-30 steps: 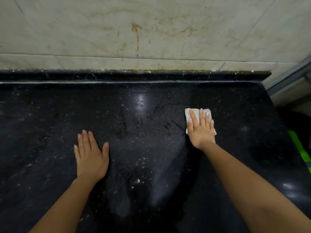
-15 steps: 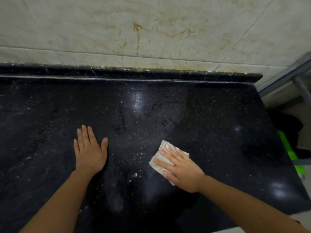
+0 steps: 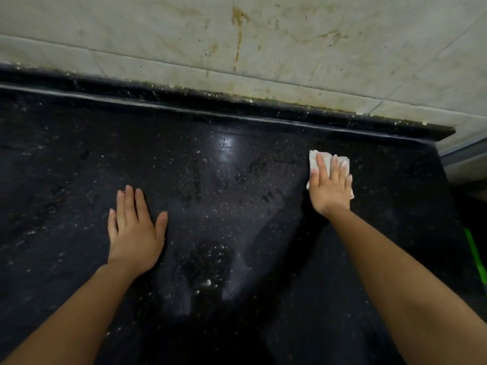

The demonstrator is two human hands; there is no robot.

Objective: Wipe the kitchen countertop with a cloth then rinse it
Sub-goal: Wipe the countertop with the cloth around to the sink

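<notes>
The right hand [image 3: 332, 191] lay flat on a small white cloth [image 3: 326, 159], its fingers [image 3: 322, 167] straight and slightly spread, pressing the cloth down against the black countertop [image 3: 79, 167] rather than curling round it. The cloth sat toward the far right part of the counter, near the raised black back edge [image 3: 237, 101] and not far from the counter's right end. Most of it was covered by the palm and fingers, and only its far edge and a bit on either side of the hand showed. The left hand [image 3: 134, 233] rested palm down on the bare stone well to the left of the cloth, fingers straight and close together, thumb held out to the side, holding nothing. Between the two hands the dark surface was streaked with smears and scattered with pale specks, with a larger white crumb [image 3: 208, 282] nearer the person. A bright spot of reflected light [image 3: 225, 143] showed on the stone farther back. Behind the counter stood a pale tiled wall [image 3: 158, 35] marked with a brownish drip stain [image 3: 238, 30]. A green strip [image 3: 474, 256] showed past the counter's right edge.
</notes>
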